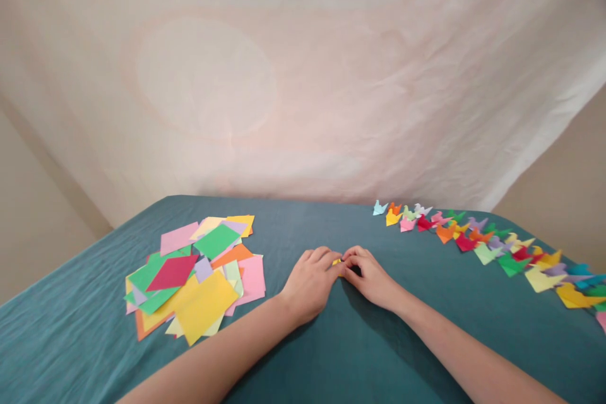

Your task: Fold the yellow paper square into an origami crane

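Between my two hands, near the middle of the table, is a small piece of folded yellow paper (337,262), mostly covered by my fingers. My left hand (313,281) lies over its left side, with thumb and fingertips closed on it. From the right, my right hand (369,274) pinches the paper's other end between thumb and forefinger. How the paper is folded cannot be made out.
A loose pile of coloured paper squares (208,300) lies to the left. Several rows of small folded paper birds (485,252) run along the right side. A teal cloth (303,360) covers the table, and a pale sheet (331,76) hangs behind it.
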`<action>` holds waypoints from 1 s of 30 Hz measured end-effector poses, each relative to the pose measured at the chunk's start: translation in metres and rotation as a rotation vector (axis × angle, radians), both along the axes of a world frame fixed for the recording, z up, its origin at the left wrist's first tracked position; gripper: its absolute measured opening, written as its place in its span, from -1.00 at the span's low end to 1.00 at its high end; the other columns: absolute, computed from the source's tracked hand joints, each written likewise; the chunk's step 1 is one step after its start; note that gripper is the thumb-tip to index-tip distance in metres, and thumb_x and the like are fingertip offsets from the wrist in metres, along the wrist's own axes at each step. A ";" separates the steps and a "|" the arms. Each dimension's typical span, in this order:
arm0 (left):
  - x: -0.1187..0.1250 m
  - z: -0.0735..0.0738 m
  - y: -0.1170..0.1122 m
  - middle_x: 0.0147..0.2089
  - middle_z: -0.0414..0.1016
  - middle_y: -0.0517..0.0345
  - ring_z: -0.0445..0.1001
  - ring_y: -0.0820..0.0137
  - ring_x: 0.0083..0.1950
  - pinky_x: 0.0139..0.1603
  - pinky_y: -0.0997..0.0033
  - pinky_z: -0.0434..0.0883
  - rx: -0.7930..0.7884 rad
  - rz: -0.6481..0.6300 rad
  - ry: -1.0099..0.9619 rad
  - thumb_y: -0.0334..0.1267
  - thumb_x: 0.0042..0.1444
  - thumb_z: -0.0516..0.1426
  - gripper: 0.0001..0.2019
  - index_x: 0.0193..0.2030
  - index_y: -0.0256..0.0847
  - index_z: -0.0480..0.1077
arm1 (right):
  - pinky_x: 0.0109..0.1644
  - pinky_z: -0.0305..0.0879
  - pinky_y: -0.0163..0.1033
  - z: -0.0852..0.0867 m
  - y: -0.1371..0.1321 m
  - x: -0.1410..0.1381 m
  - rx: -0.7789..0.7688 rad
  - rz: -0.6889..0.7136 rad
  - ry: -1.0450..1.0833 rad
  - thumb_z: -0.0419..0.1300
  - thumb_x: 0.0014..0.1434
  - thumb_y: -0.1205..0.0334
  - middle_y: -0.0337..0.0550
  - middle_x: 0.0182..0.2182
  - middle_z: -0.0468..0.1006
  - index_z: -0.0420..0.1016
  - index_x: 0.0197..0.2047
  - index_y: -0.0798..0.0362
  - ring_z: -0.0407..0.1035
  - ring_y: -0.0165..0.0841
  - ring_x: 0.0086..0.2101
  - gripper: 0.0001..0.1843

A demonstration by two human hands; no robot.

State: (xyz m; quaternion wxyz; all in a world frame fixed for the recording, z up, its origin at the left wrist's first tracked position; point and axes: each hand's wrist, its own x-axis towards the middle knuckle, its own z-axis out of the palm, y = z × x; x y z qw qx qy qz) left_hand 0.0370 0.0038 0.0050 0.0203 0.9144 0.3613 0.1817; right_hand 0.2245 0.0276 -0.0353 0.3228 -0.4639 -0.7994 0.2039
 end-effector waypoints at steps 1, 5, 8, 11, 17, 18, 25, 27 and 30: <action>-0.001 0.000 -0.003 0.16 0.28 0.05 0.16 0.22 0.20 0.15 0.20 0.15 0.015 -0.019 0.042 -0.41 0.16 -0.02 -0.61 0.14 -0.15 0.22 | -0.08 0.23 -0.13 0.000 0.000 0.000 0.002 0.001 0.003 0.10 0.17 0.22 -0.11 -0.26 0.41 0.43 -0.43 0.05 0.31 -0.29 -0.21 -0.82; -0.006 -0.004 -0.013 0.27 0.15 0.06 0.03 0.19 0.28 0.22 0.15 0.05 0.017 -0.013 0.126 -0.34 0.22 -0.08 -0.59 0.22 -0.20 0.11 | -0.09 0.23 -0.13 0.001 -0.001 0.000 0.001 0.004 -0.005 0.09 0.18 0.23 -0.12 -0.26 0.41 0.43 -0.43 0.04 0.30 -0.30 -0.22 -0.82; -0.010 -0.006 -0.014 0.31 0.07 0.13 -0.02 0.19 0.31 0.23 0.13 0.04 0.001 0.027 0.115 -0.24 0.27 -0.12 -0.60 0.25 -0.12 0.07 | -0.08 0.23 -0.13 0.003 -0.002 -0.001 -0.001 0.003 -0.017 0.08 0.18 0.25 -0.12 -0.26 0.40 0.43 -0.42 0.04 0.30 -0.30 -0.21 -0.82; -0.013 -0.006 -0.014 0.33 0.03 0.16 -0.06 0.18 0.33 0.24 0.13 0.04 -0.016 0.030 0.119 -0.17 0.28 -0.14 -0.56 0.28 -0.10 -0.01 | -0.08 0.22 -0.13 0.004 -0.003 0.000 -0.001 0.003 -0.022 0.05 0.19 0.27 -0.12 -0.25 0.40 0.42 -0.43 0.04 0.29 -0.30 -0.20 -0.81; -0.015 -0.007 -0.015 0.33 0.02 0.19 -0.10 0.20 0.34 0.26 0.12 0.03 -0.053 0.022 0.173 -0.14 0.30 -0.19 -0.54 0.31 -0.11 -0.07 | -0.08 0.22 -0.14 0.004 -0.002 0.001 -0.017 0.020 -0.051 0.04 0.19 0.28 -0.11 -0.24 0.39 0.42 -0.42 0.04 0.29 -0.30 -0.20 -0.80; -0.015 -0.007 -0.015 0.33 0.02 0.19 -0.10 0.19 0.34 0.26 0.12 0.02 -0.060 0.020 0.177 -0.13 0.30 -0.20 -0.54 0.31 -0.11 -0.07 | -0.08 0.22 -0.14 0.003 -0.001 0.001 -0.013 0.015 -0.053 0.04 0.19 0.27 -0.12 -0.24 0.39 0.42 -0.42 0.03 0.29 -0.30 -0.20 -0.81; -0.016 -0.007 -0.014 0.33 0.04 0.17 -0.10 0.17 0.33 0.28 0.11 0.00 -0.092 0.007 0.156 -0.07 0.29 -0.21 -0.53 0.30 -0.13 -0.03 | -0.08 0.21 -0.13 0.002 -0.004 -0.001 0.031 -0.029 -0.061 0.04 0.18 0.28 -0.11 -0.24 0.39 0.39 -0.39 0.03 0.29 -0.29 -0.21 -0.85; -0.016 -0.007 -0.013 0.33 0.04 0.15 -0.10 0.17 0.33 0.28 0.11 0.00 -0.098 0.006 0.148 -0.05 0.29 -0.21 -0.52 0.30 -0.14 -0.02 | -0.08 0.20 -0.13 0.002 -0.005 -0.002 0.042 -0.034 -0.051 0.05 0.17 0.28 -0.11 -0.24 0.39 0.39 -0.39 0.03 0.29 -0.29 -0.20 -0.87; -0.016 -0.006 -0.013 0.33 0.04 0.14 -0.10 0.17 0.34 0.28 0.11 -0.01 -0.110 0.006 0.140 -0.02 0.28 -0.22 -0.51 0.29 -0.14 0.00 | -0.07 0.20 -0.13 0.001 -0.005 -0.002 0.054 -0.041 -0.022 0.10 0.14 0.28 -0.12 -0.25 0.39 0.37 -0.40 0.03 0.29 -0.29 -0.20 -0.91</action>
